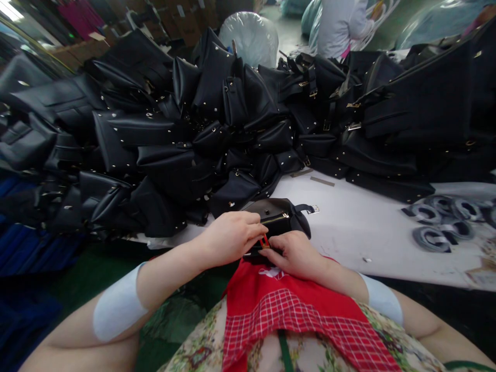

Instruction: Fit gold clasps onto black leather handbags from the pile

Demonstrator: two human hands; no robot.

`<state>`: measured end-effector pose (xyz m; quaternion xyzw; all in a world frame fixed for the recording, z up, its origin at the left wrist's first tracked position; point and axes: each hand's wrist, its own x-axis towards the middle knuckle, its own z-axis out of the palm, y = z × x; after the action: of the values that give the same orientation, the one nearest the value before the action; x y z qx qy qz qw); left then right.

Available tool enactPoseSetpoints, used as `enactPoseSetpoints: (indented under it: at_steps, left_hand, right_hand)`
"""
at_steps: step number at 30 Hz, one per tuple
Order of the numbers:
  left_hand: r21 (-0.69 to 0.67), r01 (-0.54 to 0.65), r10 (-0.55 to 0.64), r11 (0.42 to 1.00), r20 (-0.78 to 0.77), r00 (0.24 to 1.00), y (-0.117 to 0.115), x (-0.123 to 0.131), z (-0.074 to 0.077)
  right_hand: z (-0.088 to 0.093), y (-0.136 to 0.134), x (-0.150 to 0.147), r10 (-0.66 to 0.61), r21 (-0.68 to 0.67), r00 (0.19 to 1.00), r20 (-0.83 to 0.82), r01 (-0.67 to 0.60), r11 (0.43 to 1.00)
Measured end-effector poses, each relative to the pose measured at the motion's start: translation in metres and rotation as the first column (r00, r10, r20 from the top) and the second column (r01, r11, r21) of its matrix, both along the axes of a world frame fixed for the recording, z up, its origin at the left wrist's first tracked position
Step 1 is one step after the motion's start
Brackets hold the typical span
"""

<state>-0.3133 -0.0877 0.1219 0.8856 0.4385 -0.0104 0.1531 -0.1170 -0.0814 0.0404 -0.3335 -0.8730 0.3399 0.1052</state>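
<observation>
A small black leather bag with a gold zipper lies at the table's near edge, against my apron. Its short strap, tipped with a metal buckle, sticks out to the right. My left hand is closed, fingertips pinched at a small red-and-gold piece on the bag's near side; the exact kind of this piece is too small to tell. From the right, my right hand grips the bag's near edge, thumb and fingers beside the red piece. The hands partly cover the bag.
Black bags with metal studs and buckles are heaped across the white table. Rolled grey strips lie at the right. Flat strips rest behind my bag. Beyond the heap, a person in white is partly visible.
</observation>
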Motion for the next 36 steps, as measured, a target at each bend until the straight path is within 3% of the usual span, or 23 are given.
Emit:
enactPoseSetpoints:
  at_steps: [7, 10, 16, 22, 24, 28, 36]
  left_hand:
    - [0.053, 0.254, -0.232, 0.966, -0.257, 0.938, 0.0, 0.011, 0.007]
    - [0.103, 0.288, -0.239, 0.952, -0.332, 0.912, -0.005, 0.018, 0.007]
    - [0.224, 0.115, -0.005, 0.968, -0.44, 0.898, 0.002, 0.01, -0.001]
    - [0.069, -0.116, 0.124, 0.991, -0.117, 0.985, 0.008, 0.003, -0.005]
    - [0.008, -0.125, 0.126, 0.992, -0.069, 0.99, 0.006, 0.005, -0.004]
    - [-0.047, -0.091, 0.083, 0.995, -0.153, 0.985, 0.005, 0.01, 0.001]
    - [-0.004, -0.104, 0.1, 0.995, -0.253, 0.962, -0.006, 0.021, 0.008]
  right_hand:
    - [-0.001, 0.0, -0.004, 0.03, 0.044, 0.999, 0.044, -0.032, 0.999]
    - [-0.003, 0.0, -0.004, 0.042, 0.035, 0.998, 0.036, -0.043, 0.998]
    - [-0.003, -0.001, 0.0, -0.025, 0.038, 1.0, 0.016, 0.024, 0.999]
    - [-0.003, 0.0, 0.002, -0.072, 0.016, 0.997, 0.025, 0.072, 0.997]
    - [-0.001, 0.0, 0.001, -0.074, 0.019, 0.997, 0.035, 0.074, 0.997]
    - [0.003, -0.002, -0.003, -0.09, 0.06, 0.991, 0.103, 0.084, 0.995]
    - [0.013, -0.007, -0.018, -0.058, 0.19, 0.977, 0.204, 0.019, 0.982]
